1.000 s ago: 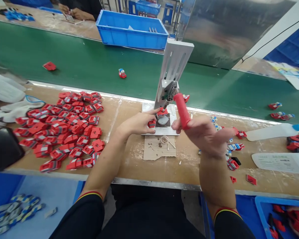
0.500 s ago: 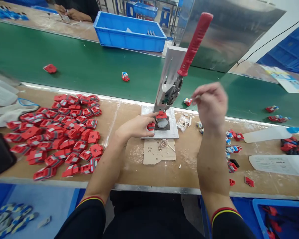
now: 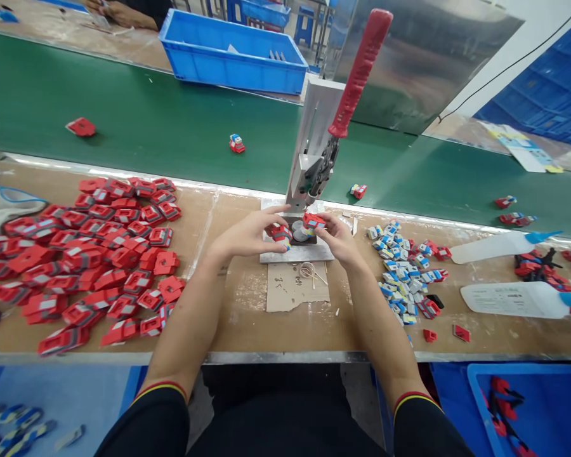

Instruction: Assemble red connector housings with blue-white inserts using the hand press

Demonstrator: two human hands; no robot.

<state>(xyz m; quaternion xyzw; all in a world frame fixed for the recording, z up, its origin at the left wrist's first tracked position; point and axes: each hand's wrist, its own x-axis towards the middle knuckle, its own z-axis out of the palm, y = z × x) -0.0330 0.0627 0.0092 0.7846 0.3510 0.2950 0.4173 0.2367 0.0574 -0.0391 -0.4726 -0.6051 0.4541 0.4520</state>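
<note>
Red toy part (image 3: 313,221), pinched between thumb and fingertips of the right hand (image 3: 339,240), sits just above the dark fixture (image 3: 299,233) at the foot of the hand press (image 3: 314,152). The left hand (image 3: 247,235), fingers curled and thumb extended toward the fixture, pinches a second red piece (image 3: 282,233) at the near-left edge of the press base plate (image 3: 285,255). The press's red lever handle (image 3: 359,73) stands raised, with no hand on it.

Progress, as judged from the layout: the raised lever and the part held at the fixture suggest a piece being lifted off or set onto the fixture between pressings; which of the two cannot be told. A large spread of red parts (image 3: 85,254) lies on the bench to the left, and a smaller heap of blue, white and red pieces (image 3: 404,273) lies to the right, so much stock appears to remain. Several small assembled toys (image 3: 236,144) rest on the green conveyor belt (image 3: 124,108) beyond the bench, suggesting finished units.

Near the base plate lies a cardboard scrap (image 3: 295,287) bearing small metal bits. A blue crate (image 3: 233,51) stands on the far side of the belt.

Writing: a printed sheet (image 3: 509,298) lies at the right, its text too small to read; no brand or label is legible.
</note>
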